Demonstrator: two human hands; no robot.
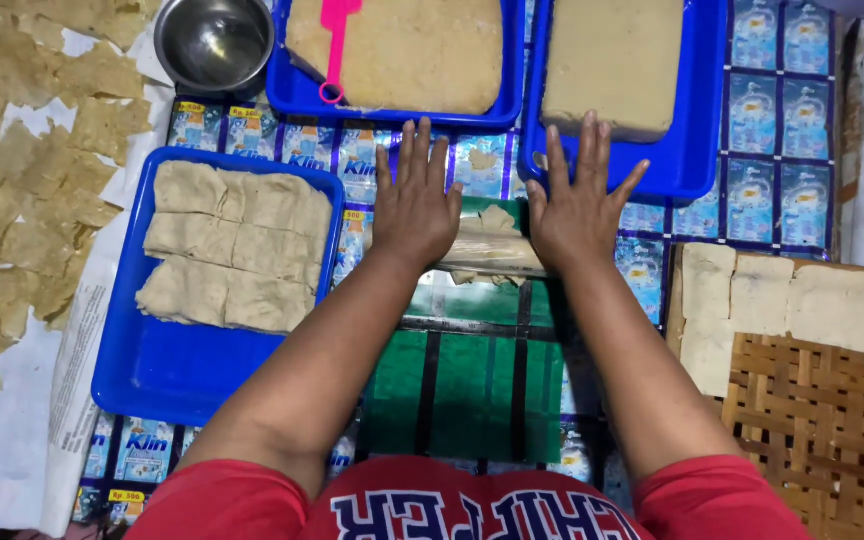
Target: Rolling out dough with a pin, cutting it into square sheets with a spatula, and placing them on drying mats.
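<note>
My left hand (414,205) and my right hand (580,205) lie flat, fingers spread, on the two ends of a wooden rolling pin (490,254). The pin rests across a thin piece of beige dough (497,219) on a green plastic sheet (472,385) in front of me. Only the pin's middle shows between my palms; its ends are hidden under them.
A blue tray (167,375) at the left holds folded dough sheets (237,245). Two blue trays at the back carry dough blocks (617,60), one with a pink scraper (335,40). A steel bowl (214,40), dried sheets (22,190) and a woven tray (822,420) with pale slabs surround them.
</note>
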